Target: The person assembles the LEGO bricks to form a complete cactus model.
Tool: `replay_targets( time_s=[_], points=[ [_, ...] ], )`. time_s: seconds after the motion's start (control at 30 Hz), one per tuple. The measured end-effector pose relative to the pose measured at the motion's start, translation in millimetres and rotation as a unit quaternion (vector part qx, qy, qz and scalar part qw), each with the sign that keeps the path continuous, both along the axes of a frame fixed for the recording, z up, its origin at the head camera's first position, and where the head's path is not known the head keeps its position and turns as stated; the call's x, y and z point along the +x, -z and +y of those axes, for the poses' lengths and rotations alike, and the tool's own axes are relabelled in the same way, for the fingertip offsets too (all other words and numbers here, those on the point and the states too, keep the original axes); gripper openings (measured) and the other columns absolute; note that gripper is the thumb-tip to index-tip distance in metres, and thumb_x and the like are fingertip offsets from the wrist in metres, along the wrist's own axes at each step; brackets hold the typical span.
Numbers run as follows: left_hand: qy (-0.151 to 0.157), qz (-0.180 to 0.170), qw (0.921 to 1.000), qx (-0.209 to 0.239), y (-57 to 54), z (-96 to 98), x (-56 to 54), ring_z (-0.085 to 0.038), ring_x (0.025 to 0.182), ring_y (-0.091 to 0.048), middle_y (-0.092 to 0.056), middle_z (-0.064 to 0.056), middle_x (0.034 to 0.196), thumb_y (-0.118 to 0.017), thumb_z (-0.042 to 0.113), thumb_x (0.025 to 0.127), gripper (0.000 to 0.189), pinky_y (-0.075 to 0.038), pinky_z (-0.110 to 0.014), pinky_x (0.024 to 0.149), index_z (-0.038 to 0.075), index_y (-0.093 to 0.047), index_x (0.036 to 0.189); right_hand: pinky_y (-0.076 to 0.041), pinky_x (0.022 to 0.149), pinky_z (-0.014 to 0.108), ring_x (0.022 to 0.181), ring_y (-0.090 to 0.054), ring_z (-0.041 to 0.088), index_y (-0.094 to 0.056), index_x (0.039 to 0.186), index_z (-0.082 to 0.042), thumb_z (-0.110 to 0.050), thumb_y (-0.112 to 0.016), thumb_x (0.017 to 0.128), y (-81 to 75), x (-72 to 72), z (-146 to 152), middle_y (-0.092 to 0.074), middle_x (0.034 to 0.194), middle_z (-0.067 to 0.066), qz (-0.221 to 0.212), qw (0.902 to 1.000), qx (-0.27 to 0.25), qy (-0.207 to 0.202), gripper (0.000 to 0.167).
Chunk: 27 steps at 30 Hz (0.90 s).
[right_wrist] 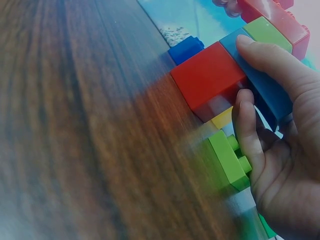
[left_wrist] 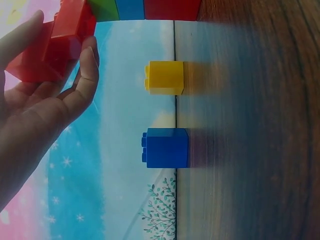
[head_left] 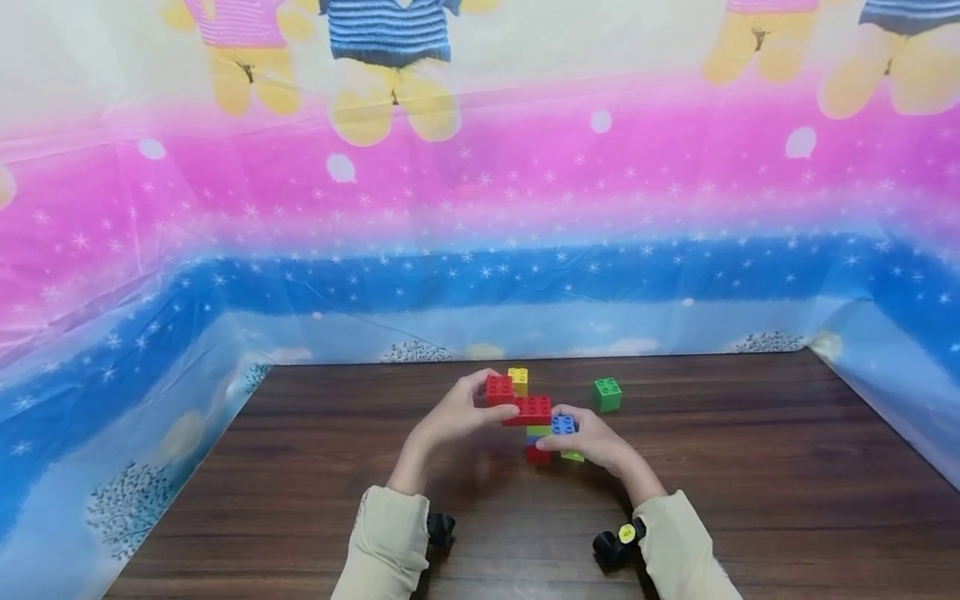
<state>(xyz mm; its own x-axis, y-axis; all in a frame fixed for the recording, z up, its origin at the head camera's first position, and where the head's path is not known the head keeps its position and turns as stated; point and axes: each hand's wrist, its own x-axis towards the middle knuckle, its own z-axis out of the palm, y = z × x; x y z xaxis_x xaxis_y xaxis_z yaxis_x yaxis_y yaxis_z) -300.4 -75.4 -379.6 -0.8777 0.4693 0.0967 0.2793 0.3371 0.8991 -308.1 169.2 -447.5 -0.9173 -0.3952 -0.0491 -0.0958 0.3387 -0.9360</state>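
A stack of toy building bricks stands on the table between the hands. Its bottom is a red brick (right_wrist: 209, 81), then a blue brick (right_wrist: 262, 80) jutting right, a light green brick (right_wrist: 267, 34), and a red brick (head_left: 534, 408) jutting left. Another red brick (head_left: 499, 387) sits at the upper left end. My left hand (head_left: 456, 412) grips the upper red bricks between thumb and fingers. With thumb and fingers, my right hand (head_left: 596, 440) holds the blue brick in the stack. Beside the right fingers is a low light green brick (right_wrist: 227, 160) on the table.
A yellow brick (left_wrist: 166, 77) and a blue brick (left_wrist: 167, 148) stand behind the stack; the head view hides the blue one. A green brick (head_left: 607, 394) is at the back right. The brown table (head_left: 300, 500) meets a printed cloth backdrop (head_left: 480, 283).
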Motion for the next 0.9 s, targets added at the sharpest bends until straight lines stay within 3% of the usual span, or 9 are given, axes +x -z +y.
replay_targets(
  time_s=[0.27, 0.53, 0.9],
  points=[
    [0.006, -0.010, 0.9999, 0.008, -0.2, -0.6, -1.4, -0.021, 0.103, -0.059, -0.062, -0.009, 0.114, -0.071, 0.025, 0.088, 0.038, -0.054, -0.041, 0.092, 0.010, -0.055, 0.119, -0.051, 0.088, 0.033, 0.097, -0.060, 0.018, -0.056, 0.119, -0.005, -0.030, -0.073, 0.086, -0.9, -0.3, -0.7, -0.065, 0.111, 0.011, -0.005, 1.0000, -0.002, 0.004, 0.045],
    [0.011, 0.011, 0.9998, 0.011, -1.4, 1.0, -3.3, -0.019, 0.098, -0.060, -0.064, -0.010, 0.108, -0.070, 0.021, 0.089, 0.033, -0.054, -0.035, 0.086, 0.007, -0.055, 0.114, -0.051, 0.092, 0.036, 0.098, -0.060, 0.018, -0.056, 0.121, -0.006, -0.031, -0.073, 0.086, -2.0, -0.3, 0.0, -0.065, 0.114, 0.011, -0.012, 0.9999, 0.000, 0.006, 0.046],
    [0.008, 0.012, 0.9999, 0.009, -1.9, 0.9, -0.5, -0.018, 0.100, -0.060, -0.063, -0.009, 0.109, -0.071, 0.022, 0.088, 0.035, -0.054, -0.035, 0.088, 0.009, -0.054, 0.116, -0.051, 0.091, 0.036, 0.099, -0.059, 0.018, -0.054, 0.125, -0.005, -0.033, -0.073, 0.086, -2.0, -0.9, 1.4, -0.064, 0.116, 0.012, -0.007, 0.9999, 0.003, -0.010, 0.051]
  ],
)
